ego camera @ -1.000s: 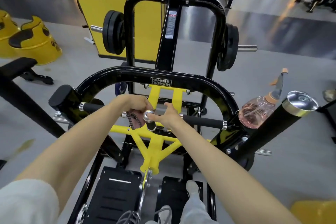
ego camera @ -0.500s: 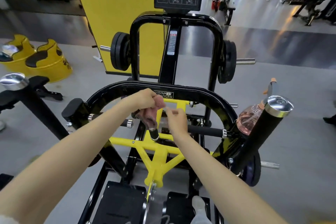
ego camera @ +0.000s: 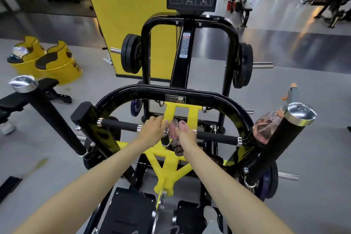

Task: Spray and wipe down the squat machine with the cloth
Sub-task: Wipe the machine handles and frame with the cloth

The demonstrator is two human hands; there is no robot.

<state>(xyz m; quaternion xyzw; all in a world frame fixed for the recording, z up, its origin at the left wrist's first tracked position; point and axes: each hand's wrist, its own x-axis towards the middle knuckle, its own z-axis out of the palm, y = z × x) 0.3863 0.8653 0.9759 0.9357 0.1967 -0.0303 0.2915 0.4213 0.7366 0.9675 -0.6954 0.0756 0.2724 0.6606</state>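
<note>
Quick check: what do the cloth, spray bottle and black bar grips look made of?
Cloth: soft fabric, pink with a darker mesh-like weave; it bunches and droops from the right hand. Spray bottle: likely clear plastic, see-through wall, pinkish inside. Bar grips: matte black, probably foam or rubber; no gloss, unlike the chrome collars beside them.
</note>
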